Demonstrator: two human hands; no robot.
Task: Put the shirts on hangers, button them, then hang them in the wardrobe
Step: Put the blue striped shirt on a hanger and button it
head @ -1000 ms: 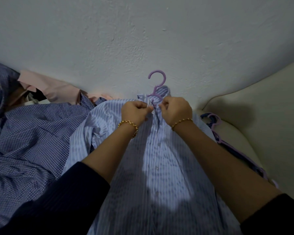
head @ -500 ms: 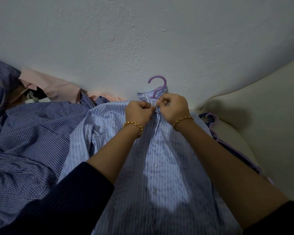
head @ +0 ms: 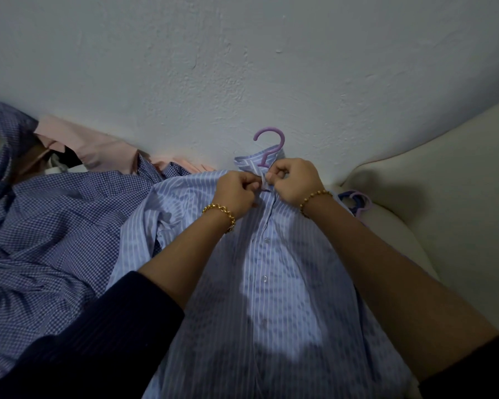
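Observation:
A light blue striped shirt (head: 271, 283) lies flat in front of me with a purple hanger (head: 270, 145) inside it, the hook sticking out above the collar. My left hand (head: 236, 188) and my right hand (head: 293, 180) meet just below the collar. Each pinches one edge of the shirt's front placket at the top button. Lower buttons down the front show closed. The button between my fingertips is hidden.
A dark blue checked shirt (head: 46, 226) is crumpled at the left, with a pink garment (head: 98, 148) behind it against the white wall (head: 242, 67). More hangers (head: 356, 201) lie at the right beside a cream cushion (head: 444, 182).
The view has shifted slightly, so the hanger hook and collar sit lower in the frame. Both hands stay together at the top of the placket, fingers working closer to the collar.

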